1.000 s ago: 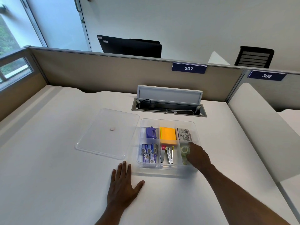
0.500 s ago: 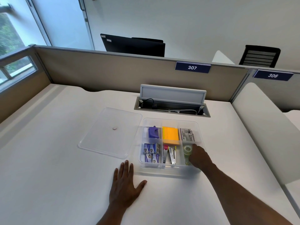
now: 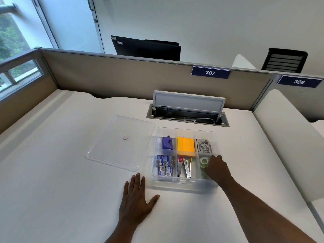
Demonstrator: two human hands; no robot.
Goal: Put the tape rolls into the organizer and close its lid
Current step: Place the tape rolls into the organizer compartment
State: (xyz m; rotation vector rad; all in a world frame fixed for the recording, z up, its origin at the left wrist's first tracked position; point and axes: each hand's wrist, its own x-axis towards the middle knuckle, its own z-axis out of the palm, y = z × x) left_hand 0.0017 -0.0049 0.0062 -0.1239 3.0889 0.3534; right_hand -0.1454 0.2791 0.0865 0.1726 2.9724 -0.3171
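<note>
Quick count: one clear organizer [image 3: 185, 185] with six compartments, one loose lid [image 3: 119, 142], two tape rolls [image 3: 204, 161], four little staple boxes [image 3: 164, 164], one purple punch [image 3: 167, 143], one orange sticky pad [image 3: 186, 146], one labelled box [image 3: 203, 146], two hands. Staplers: looks like two, hard to tell.

Organizer [image 3: 185, 187] sits mid worktop [image 3: 52, 190], lid [image 3: 121, 142] flat just left of it; tape rolls [image 3: 204, 163] in its near-right compartment; cable tray [image 3: 187, 116] behind.

clear organizer [image 3: 185, 185], orange notes [image 3: 186, 146], purple punch [image 3: 167, 142]
</note>
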